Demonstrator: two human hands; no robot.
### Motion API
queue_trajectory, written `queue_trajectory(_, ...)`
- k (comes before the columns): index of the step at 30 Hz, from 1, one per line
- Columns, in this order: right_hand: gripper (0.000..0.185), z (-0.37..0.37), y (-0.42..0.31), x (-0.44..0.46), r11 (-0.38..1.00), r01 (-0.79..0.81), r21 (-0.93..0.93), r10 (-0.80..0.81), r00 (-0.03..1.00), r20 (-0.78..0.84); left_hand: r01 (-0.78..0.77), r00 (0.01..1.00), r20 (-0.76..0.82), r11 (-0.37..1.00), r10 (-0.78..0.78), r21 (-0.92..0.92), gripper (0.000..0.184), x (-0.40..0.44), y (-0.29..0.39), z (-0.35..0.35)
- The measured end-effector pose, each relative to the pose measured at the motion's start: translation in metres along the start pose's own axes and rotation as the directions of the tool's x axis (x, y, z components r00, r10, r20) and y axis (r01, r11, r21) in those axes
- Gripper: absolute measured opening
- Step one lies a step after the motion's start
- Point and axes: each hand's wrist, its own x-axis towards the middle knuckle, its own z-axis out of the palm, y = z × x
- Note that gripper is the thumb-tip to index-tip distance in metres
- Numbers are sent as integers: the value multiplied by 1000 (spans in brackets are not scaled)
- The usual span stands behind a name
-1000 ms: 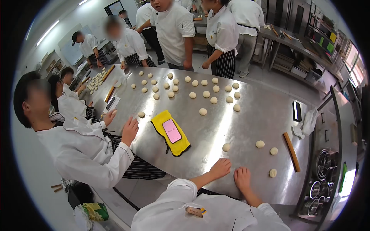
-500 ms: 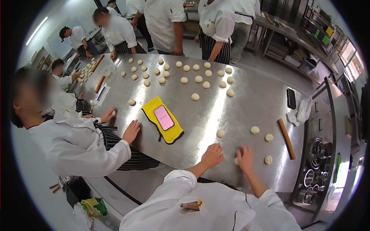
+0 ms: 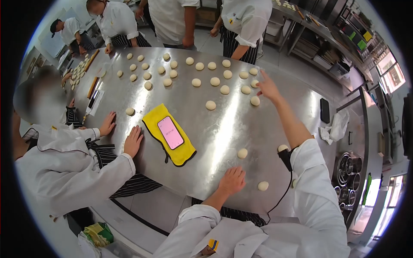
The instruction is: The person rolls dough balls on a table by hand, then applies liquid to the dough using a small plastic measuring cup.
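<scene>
My right hand (image 3: pixel 269 88) reaches out to the far side of the steel table (image 3: pixel 189 129), fingers apart, beside a pale dough ball (image 3: pixel 254 84) that it partly overlaps. Other dough balls (image 3: pixel 245 90) lie close by. Near the front edge, my left hand (image 3: pixel 232 179) rests palm down with its fingers together and curved; whatever lies beneath the palm is hidden. One dough ball (image 3: pixel 242 153) sits just beyond its fingertips, and another dough ball (image 3: pixel 263 185) lies to its right. My right sleeve partly covers a further dough ball (image 3: pixel 282 148).
A phone (image 3: pixel 171 132) lies on a yellow cloth (image 3: pixel 188 158) at mid-table. A co-worker's hands (image 3: pixel 133 141) rest at the left edge. A black phone (image 3: pixel 325 110) and a plastic bag (image 3: pixel 337 125) lie on the right. Several people stand across the table.
My right hand has left the dough ball near the front edge and stretched forward to the far group. My left hand stays near the front. The co-worker's far hand now lies flat.
</scene>
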Motion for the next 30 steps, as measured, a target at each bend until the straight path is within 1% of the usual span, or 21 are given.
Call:
queue_trajectory(1, 77, -2, -10, 4, 1000, -11, 0, 11, 1000, 9, -4, 999, 49, 1000, 4, 10, 29, 0, -2, 0)
queue_trajectory(3, 74, -4, -17, 16, 952, -284, 111, 257, 944, 207, -10, 995, 100, 1000, 9, 14, 34, -1, -2, 1)
queue_trajectory(4, 74, 0, -17, 21, 952, -285, 109, 259, 943, 207, -13, 995, 100, 1000, 11, 15, 33, 1, -2, 1)
queue_trajectory(6, 70, 13, -16, 25, 923, -373, 90, 352, 916, 192, -7, 995, 102, 1000, 6, 11, 32, 1, -2, -1)
queue_trajectory(7, 70, 13, -19, 30, 924, -375, 82, 354, 915, 196, -19, 997, 79, 1000, 18, 15, 32, 3, -1, -2)
queue_trajectory(9, 72, 16, -32, 37, 951, -215, 222, 153, 952, 264, -18, 998, 54, 1000, 17, 20, 31, 3, -1, -5)
queue_trajectory(10, 72, 15, -43, 33, 952, -217, 217, 156, 951, 267, -19, 998, 65, 1000, 18, 21, 31, 3, 0, -5)
queue_trajectory(13, 74, 25, -55, 34, 975, -206, 89, 159, 915, 371, -17, 998, 66, 1000, 16, 18, 31, 3, 2, -4)
queue_trajectory(15, 75, 41, -49, 31, 860, -475, 187, 374, 836, 402, -25, 998, 54, 1000, 24, 15, 31, 4, 2, -2)
queue_trajectory(16, 75, 43, -51, 32, 866, -466, 180, 368, 839, 402, -26, 998, 55, 999, 25, 19, 31, 4, 2, -1)
queue_trajectory(18, 77, 56, -53, 26, 826, -391, 406, 253, 901, 353, -17, 998, 54, 1000, 16, 25, 30, 4, 0, -1)
queue_trajectory(19, 77, 56, -67, 18, 835, -337, 434, 210, 926, 315, -12, 999, 42, 1000, 11, 21, 28, 3, 2, -1)
queue_trajectory(20, 77, 56, -79, 13, 838, -336, 430, 207, 925, 319, -11, 999, 33, 1000, 10, 17, 27, 3, 2, -3)
queue_trajectory(21, 75, 56, -83, 14, 938, -187, 291, 111, 959, 259, -5, 1000, 25, 1000, 5, 17, 27, 3, 2, -3)
queue_trajectory(22, 75, 57, -89, 15, 991, -26, 134, -4, 976, 216, -1, 999, 36, 1000, 1, 9, 26, 4, 2, -3)
queue_trajectory(23, 73, 61, -90, 16, 995, -53, 84, 38, 983, 179, -1, 999, 49, 1000, 1, -1, 25, 4, 3, -3)
queue_trajectory(24, 73, 62, -86, 20, 996, -44, 79, 29, 983, 182, 2, 999, 38, 1000, -2, 1, 25, 4, 4, -1)
queue_trajectory(26, 74, 67, -82, 30, 995, -4, -96, 24, 977, 210, -12, 1000, 5, 999, 11, 40, 24, 1, 1, 3)
queue_trajectory(27, 74, 66, -96, 23, 999, -26, 20, 20, 967, 255, -4, 1000, -1, 999, 4, 41, 24, 1, 0, 1)
queue_trajectory(28, 74, 67, -104, 17, 1000, -23, 15, 19, 964, 264, -13, 1000, -17, 999, 13, 35, 25, 2, 2, -2)
queue_trajectory(30, 72, 74, -113, 8, 983, -84, 164, 12, 917, 399, -13, 999, -33, 999, 14, 29, 26, 5, 2, -8)
